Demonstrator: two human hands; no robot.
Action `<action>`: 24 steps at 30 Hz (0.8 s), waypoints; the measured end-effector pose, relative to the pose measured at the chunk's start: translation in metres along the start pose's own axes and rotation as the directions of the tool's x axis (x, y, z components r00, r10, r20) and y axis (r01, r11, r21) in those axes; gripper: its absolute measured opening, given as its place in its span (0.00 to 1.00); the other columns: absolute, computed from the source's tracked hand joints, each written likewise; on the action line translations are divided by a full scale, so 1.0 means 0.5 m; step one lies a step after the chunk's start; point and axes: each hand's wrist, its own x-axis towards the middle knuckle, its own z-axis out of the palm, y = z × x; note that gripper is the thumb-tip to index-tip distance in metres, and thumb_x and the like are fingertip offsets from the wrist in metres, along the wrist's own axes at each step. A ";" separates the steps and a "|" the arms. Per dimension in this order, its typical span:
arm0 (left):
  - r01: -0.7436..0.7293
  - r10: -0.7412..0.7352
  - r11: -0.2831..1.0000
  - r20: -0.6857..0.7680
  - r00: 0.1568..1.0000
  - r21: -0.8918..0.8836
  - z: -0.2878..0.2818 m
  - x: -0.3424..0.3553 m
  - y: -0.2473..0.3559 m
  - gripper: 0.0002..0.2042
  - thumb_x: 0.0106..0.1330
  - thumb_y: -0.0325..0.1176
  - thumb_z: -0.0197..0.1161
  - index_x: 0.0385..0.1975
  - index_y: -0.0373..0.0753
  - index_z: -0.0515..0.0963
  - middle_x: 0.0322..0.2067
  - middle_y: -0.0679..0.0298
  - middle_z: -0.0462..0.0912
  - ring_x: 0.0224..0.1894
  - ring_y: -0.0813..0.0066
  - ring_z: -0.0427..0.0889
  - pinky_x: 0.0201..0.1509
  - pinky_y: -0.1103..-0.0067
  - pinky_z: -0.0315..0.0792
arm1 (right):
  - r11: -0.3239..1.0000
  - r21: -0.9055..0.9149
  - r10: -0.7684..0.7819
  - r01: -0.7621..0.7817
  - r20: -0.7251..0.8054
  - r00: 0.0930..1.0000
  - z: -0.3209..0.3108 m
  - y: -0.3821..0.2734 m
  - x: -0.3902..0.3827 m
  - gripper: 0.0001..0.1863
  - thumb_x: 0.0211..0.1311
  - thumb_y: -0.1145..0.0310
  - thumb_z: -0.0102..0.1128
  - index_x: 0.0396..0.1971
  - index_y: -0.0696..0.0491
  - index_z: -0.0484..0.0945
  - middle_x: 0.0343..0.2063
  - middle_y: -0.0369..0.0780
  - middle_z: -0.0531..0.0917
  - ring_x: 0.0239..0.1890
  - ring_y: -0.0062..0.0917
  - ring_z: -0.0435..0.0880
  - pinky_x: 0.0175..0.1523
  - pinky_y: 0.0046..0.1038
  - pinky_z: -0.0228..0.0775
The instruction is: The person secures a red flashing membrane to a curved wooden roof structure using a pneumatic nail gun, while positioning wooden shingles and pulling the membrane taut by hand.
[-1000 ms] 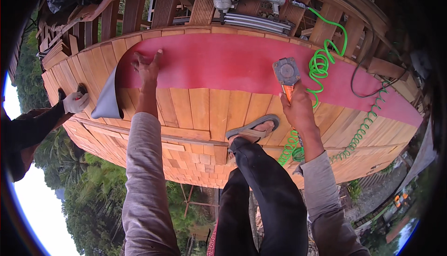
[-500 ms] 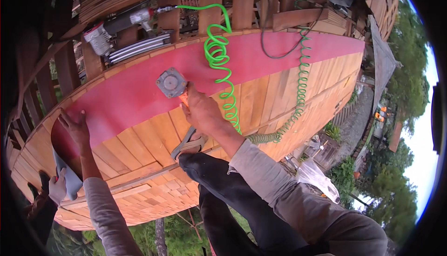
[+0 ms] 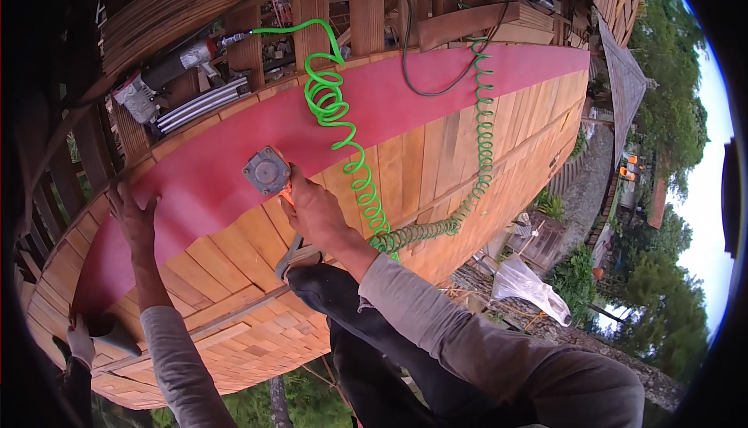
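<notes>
My right hand (image 3: pixel 312 206) grips an air nail gun (image 3: pixel 267 171) by its orange body. Its square, bolted metal cap faces up, over the lower edge of a long red flexible sheet (image 3: pixel 226 147); whether its nose touches is hidden. With fingers spread, my left hand (image 3: pixel 136 214) presses on the red sheet farther left. The sheet runs along a curved roof of wooden shingles (image 3: pixel 226 260). At the lower left, a co-worker's gloved hand (image 3: pixel 80 342) is at the sheet's end, where a grey underside curls up.
Another nail gun (image 3: pixel 160 77) lies at the upper left beside metal fastener strips (image 3: pixel 202 105). Bright green coiled hose (image 3: pixel 327 101) and darker coiled hose (image 3: pixel 485 124) cross the sheet and shingles. A black cable (image 3: pixel 409 62) loops over the sheet. My sandalled foot (image 3: pixel 300 258) rests on the shingles.
The sheet's left end has been brought down toward the shingles, with less grey underside showing. The co-worker's hand has shifted lower. My view has moved slightly; both my hands keep their holds.
</notes>
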 end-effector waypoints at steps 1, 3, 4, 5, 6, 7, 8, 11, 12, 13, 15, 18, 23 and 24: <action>-0.005 0.005 1.000 0.010 1.000 -0.027 -0.005 -0.002 -0.001 0.45 0.53 0.35 0.82 0.73 0.47 0.65 0.72 0.54 0.64 0.75 0.45 0.61 0.75 0.46 0.60 | 1.000 0.018 0.011 -0.012 0.018 1.000 -0.002 -0.001 -0.006 0.28 0.67 0.69 0.64 0.61 0.58 0.62 0.33 0.57 0.86 0.39 0.57 0.87 0.42 0.54 0.79; 0.045 -0.045 0.998 -0.016 0.999 0.040 -0.013 0.000 -0.006 0.41 0.54 0.36 0.81 0.69 0.46 0.68 0.69 0.55 0.66 0.73 0.45 0.63 0.73 0.46 0.60 | 0.998 0.055 0.009 -0.011 0.036 0.999 0.002 -0.013 -0.016 0.27 0.68 0.68 0.64 0.61 0.59 0.62 0.33 0.57 0.86 0.39 0.58 0.87 0.42 0.53 0.79; 0.032 -0.031 0.999 -0.031 0.999 0.042 -0.011 -0.003 -0.010 0.39 0.55 0.37 0.81 0.69 0.47 0.68 0.68 0.55 0.67 0.72 0.45 0.64 0.73 0.45 0.60 | 0.998 0.067 0.008 -0.010 0.035 0.999 0.001 -0.013 -0.028 0.27 0.69 0.67 0.64 0.60 0.60 0.62 0.34 0.58 0.86 0.39 0.58 0.87 0.42 0.53 0.79; 0.018 -0.016 0.999 -0.046 0.999 0.048 -0.012 -0.008 -0.011 0.38 0.57 0.38 0.80 0.68 0.47 0.68 0.67 0.55 0.68 0.71 0.45 0.65 0.72 0.44 0.59 | 0.997 0.081 0.005 -0.008 0.035 0.999 -0.004 -0.013 -0.039 0.27 0.69 0.67 0.65 0.59 0.60 0.63 0.34 0.58 0.85 0.40 0.58 0.87 0.42 0.53 0.79; 0.022 -0.015 0.994 -0.067 0.998 0.105 -0.003 -0.020 -0.008 0.34 0.58 0.40 0.79 0.65 0.46 0.70 0.65 0.55 0.69 0.69 0.46 0.67 0.72 0.43 0.59 | 0.996 0.093 -0.011 0.009 0.024 1.000 -0.009 -0.018 -0.046 0.25 0.69 0.67 0.65 0.56 0.61 0.65 0.33 0.58 0.86 0.39 0.58 0.87 0.41 0.52 0.79; 0.023 -0.008 0.985 -0.090 0.996 0.171 -0.003 -0.029 -0.007 0.31 0.60 0.41 0.77 0.62 0.46 0.72 0.63 0.56 0.71 0.67 0.46 0.68 0.71 0.42 0.59 | 0.993 0.115 -0.043 0.042 0.012 0.999 -0.013 -0.024 -0.049 0.24 0.69 0.67 0.65 0.56 0.61 0.65 0.32 0.57 0.86 0.38 0.58 0.87 0.41 0.52 0.79; 0.023 0.001 0.974 -0.109 0.994 0.224 -0.001 -0.033 -0.003 0.27 0.62 0.43 0.76 0.59 0.45 0.74 0.60 0.56 0.73 0.65 0.47 0.70 0.70 0.41 0.59 | 0.990 0.127 -0.067 0.068 -0.006 0.998 -0.019 -0.023 -0.053 0.23 0.69 0.67 0.65 0.55 0.61 0.66 0.32 0.57 0.86 0.38 0.59 0.87 0.41 0.52 0.79; 0.075 -0.062 0.969 -0.062 0.996 0.235 -0.004 -0.026 0.003 0.18 0.66 0.47 0.71 0.49 0.45 0.79 0.51 0.58 0.76 0.57 0.50 0.73 0.69 0.42 0.59 | 0.985 0.149 -0.078 0.083 -0.041 0.996 -0.027 -0.027 -0.054 0.25 0.68 0.68 0.67 0.57 0.61 0.67 0.32 0.56 0.86 0.36 0.56 0.88 0.40 0.51 0.80; 0.072 -0.059 0.979 -0.072 0.996 0.193 0.000 -0.021 0.025 0.13 0.68 0.47 0.70 0.41 0.45 0.82 0.46 0.59 0.77 0.53 0.52 0.74 0.66 0.46 0.61 | 0.988 0.145 -0.044 0.044 -0.008 0.999 -0.035 -0.017 -0.056 0.29 0.67 0.68 0.67 0.61 0.61 0.65 0.34 0.56 0.86 0.38 0.56 0.88 0.42 0.51 0.81; 0.076 -0.068 0.983 -0.054 0.996 0.170 -0.006 -0.012 0.014 0.13 0.69 0.47 0.69 0.41 0.46 0.82 0.45 0.60 0.77 0.52 0.52 0.74 0.65 0.47 0.62 | 0.988 0.152 -0.019 0.015 0.025 1.000 -0.034 -0.017 -0.056 0.33 0.66 0.68 0.68 0.66 0.61 0.63 0.35 0.57 0.86 0.40 0.55 0.88 0.44 0.52 0.81; 0.084 -0.082 0.990 -0.019 0.996 0.114 -0.007 0.006 -0.007 0.12 0.69 0.47 0.69 0.41 0.46 0.82 0.45 0.60 0.77 0.52 0.53 0.74 0.63 0.48 0.62 | 0.986 0.167 -0.024 0.021 0.016 1.000 -0.028 -0.009 -0.058 0.32 0.67 0.68 0.68 0.65 0.61 0.63 0.34 0.56 0.86 0.39 0.56 0.88 0.43 0.51 0.81; -0.051 0.058 0.998 -0.163 0.985 0.047 -0.015 0.040 -0.054 0.12 0.70 0.44 0.69 0.41 0.43 0.84 0.49 0.58 0.78 0.55 0.53 0.74 0.62 0.51 0.63 | 0.982 0.186 -0.039 0.038 0.005 0.999 -0.034 -0.028 -0.057 0.29 0.67 0.68 0.67 0.62 0.60 0.65 0.33 0.56 0.86 0.38 0.56 0.88 0.42 0.51 0.81; -0.085 0.086 0.996 -0.144 0.986 0.017 0.005 0.078 -0.033 0.11 0.70 0.40 0.69 0.42 0.39 0.86 0.54 0.55 0.78 0.58 0.51 0.75 0.62 0.54 0.66 | 0.968 0.252 0.005 -0.001 -0.016 1.000 -0.047 -0.008 -0.047 0.22 0.67 0.70 0.67 0.56 0.60 0.69 0.33 0.56 0.86 0.37 0.56 0.88 0.40 0.51 0.80; -0.043 0.042 0.999 -0.078 0.996 0.000 0.002 0.081 -0.030 0.10 0.70 0.39 0.69 0.42 0.38 0.86 0.54 0.54 0.78 0.57 0.51 0.76 0.61 0.55 0.67 | 0.967 0.255 -0.003 0.012 -0.035 0.999 -0.054 -0.011 -0.040 0.21 0.67 0.69 0.67 0.54 0.60 0.70 0.32 0.56 0.86 0.37 0.55 0.88 0.39 0.50 0.80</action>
